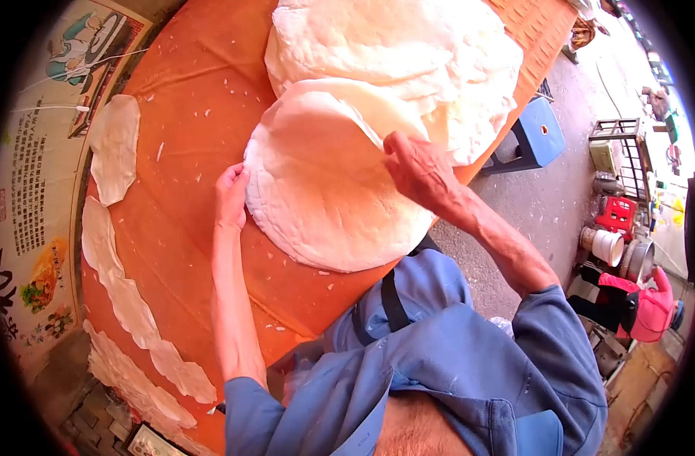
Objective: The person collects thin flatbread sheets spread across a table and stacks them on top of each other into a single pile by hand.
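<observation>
A large round flatbread (324,197) lies before me on the orange-covered table (203,144), overlapping the near side of a pile of similar flatbreads (378,45). My left hand (232,194) pinches its left edge between thumb and fingers. At the upper right of the round, my right hand (417,167) is closed on a lifted edge, where a fold runs toward the fingers. The fingertips of the right hand are partly hidden, so the exact grip is hard to see.
Torn flat strips (119,266) lie along the table's left edge, with crumbs scattered about. A blue plastic stool (541,133) stands on the floor at right. Beyond it are a red crate (617,214), white buckets (606,245) and a person in pink (647,308). A printed poster (39,182) covers the left wall.
</observation>
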`<state>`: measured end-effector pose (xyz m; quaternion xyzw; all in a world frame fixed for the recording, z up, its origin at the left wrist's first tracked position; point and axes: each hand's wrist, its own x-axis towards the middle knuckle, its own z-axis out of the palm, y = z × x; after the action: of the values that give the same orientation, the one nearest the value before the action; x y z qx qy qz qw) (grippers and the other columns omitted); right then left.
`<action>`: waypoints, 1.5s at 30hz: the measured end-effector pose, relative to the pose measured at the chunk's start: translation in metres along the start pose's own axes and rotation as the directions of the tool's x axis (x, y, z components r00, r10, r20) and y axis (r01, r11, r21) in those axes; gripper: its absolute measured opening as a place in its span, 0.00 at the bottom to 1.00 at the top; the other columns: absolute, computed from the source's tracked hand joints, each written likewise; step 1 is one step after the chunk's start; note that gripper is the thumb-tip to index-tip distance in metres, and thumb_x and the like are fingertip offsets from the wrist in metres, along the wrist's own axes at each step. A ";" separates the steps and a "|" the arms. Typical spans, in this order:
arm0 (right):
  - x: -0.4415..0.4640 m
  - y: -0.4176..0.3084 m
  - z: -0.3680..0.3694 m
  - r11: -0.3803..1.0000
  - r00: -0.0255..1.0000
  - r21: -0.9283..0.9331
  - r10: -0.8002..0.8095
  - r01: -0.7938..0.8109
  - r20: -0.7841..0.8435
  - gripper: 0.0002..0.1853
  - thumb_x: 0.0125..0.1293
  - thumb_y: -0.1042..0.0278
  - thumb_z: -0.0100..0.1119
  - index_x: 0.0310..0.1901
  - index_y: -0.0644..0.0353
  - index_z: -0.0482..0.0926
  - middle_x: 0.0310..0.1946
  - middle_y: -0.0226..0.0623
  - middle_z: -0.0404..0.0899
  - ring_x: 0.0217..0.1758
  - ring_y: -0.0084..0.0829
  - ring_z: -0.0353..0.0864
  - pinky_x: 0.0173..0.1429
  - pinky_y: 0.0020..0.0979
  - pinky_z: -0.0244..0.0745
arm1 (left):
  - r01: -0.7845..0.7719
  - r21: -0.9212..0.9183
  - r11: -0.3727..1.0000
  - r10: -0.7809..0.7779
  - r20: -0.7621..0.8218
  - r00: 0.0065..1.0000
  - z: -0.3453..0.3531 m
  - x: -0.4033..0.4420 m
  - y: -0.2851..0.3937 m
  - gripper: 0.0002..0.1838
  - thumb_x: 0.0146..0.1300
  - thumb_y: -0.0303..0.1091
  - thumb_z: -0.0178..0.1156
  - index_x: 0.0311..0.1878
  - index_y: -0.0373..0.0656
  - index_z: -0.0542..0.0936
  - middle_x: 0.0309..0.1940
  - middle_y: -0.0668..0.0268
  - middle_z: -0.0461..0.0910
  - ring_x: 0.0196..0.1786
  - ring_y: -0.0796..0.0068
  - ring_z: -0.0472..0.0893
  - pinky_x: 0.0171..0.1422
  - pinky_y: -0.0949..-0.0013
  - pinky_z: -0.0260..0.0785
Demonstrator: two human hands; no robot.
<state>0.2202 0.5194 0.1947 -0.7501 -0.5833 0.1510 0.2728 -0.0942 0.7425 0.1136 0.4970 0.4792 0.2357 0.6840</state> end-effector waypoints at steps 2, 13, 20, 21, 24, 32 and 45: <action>-0.001 0.002 0.005 0.990 0.990 0.038 0.132 -0.133 0.042 0.23 0.57 0.67 0.71 0.52 0.59 0.71 0.39 0.48 0.84 0.45 0.50 0.85 0.46 0.45 0.78 | -0.213 0.443 0.871 0.312 -0.162 0.936 0.013 -0.004 0.005 0.21 0.69 0.37 0.64 0.58 0.32 0.76 0.46 0.61 0.82 0.48 0.77 0.80 0.53 0.71 0.75; -0.011 -0.021 -0.012 0.973 0.974 0.055 -0.225 0.224 0.005 0.25 0.51 0.60 0.75 0.49 0.59 0.78 0.46 0.43 0.77 0.52 0.49 0.76 0.54 0.47 0.73 | 0.139 -0.453 0.880 -0.144 0.025 0.989 0.163 -0.060 0.013 0.19 0.63 0.27 0.62 0.57 0.36 0.75 0.48 0.62 0.81 0.46 0.68 0.84 0.44 0.66 0.81; 0.030 0.046 -0.014 0.847 0.919 0.369 0.390 -0.383 0.060 0.22 0.59 0.59 0.71 0.48 0.65 0.77 0.35 0.50 0.82 0.35 0.41 0.83 0.38 0.33 0.78 | 0.094 -0.478 0.874 -0.073 0.062 0.995 0.146 -0.089 0.013 0.19 0.65 0.21 0.56 0.60 0.39 0.75 0.50 0.66 0.81 0.49 0.73 0.82 0.51 0.68 0.79; 0.026 0.040 -0.015 0.818 0.914 0.421 0.397 -0.393 0.083 0.20 0.59 0.61 0.71 0.48 0.64 0.77 0.35 0.49 0.82 0.34 0.40 0.83 0.37 0.32 0.77 | 0.084 -0.477 0.875 -0.065 0.058 0.996 0.145 -0.092 0.014 0.19 0.65 0.22 0.56 0.60 0.40 0.75 0.50 0.66 0.81 0.49 0.73 0.82 0.51 0.68 0.79; 0.012 0.003 -0.020 0.933 0.974 0.287 0.227 -0.218 0.003 0.14 0.59 0.68 0.69 0.45 0.60 0.79 0.33 0.44 0.82 0.31 0.41 0.82 0.35 0.33 0.77 | 0.036 -0.503 0.864 -0.003 0.067 0.998 0.144 -0.099 0.027 0.18 0.68 0.26 0.59 0.61 0.41 0.74 0.50 0.67 0.80 0.50 0.74 0.81 0.52 0.69 0.78; -0.022 -0.036 0.008 0.934 0.935 0.043 -0.353 0.354 -0.026 0.08 0.54 0.68 0.70 0.34 0.57 0.82 0.30 0.38 0.78 0.36 0.42 0.78 0.38 0.39 0.74 | -0.013 -0.473 0.881 0.059 0.082 0.995 0.168 -0.096 0.045 0.22 0.70 0.35 0.63 0.62 0.38 0.73 0.54 0.66 0.78 0.54 0.73 0.79 0.59 0.68 0.73; -0.002 -0.029 0.004 0.957 0.998 0.285 -0.055 0.062 -0.032 0.06 0.63 0.71 0.61 0.35 0.64 0.81 0.23 0.47 0.80 0.27 0.38 0.82 0.31 0.38 0.75 | -0.120 -0.436 0.892 0.110 -0.048 0.993 0.172 -0.100 0.026 0.29 0.59 0.18 0.63 0.65 0.34 0.71 0.57 0.63 0.78 0.57 0.69 0.79 0.63 0.66 0.72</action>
<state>0.1945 0.5236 0.2079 -0.6870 -0.5741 0.2167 0.3892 0.0197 0.5945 0.1875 0.3553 0.3912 0.3827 0.7578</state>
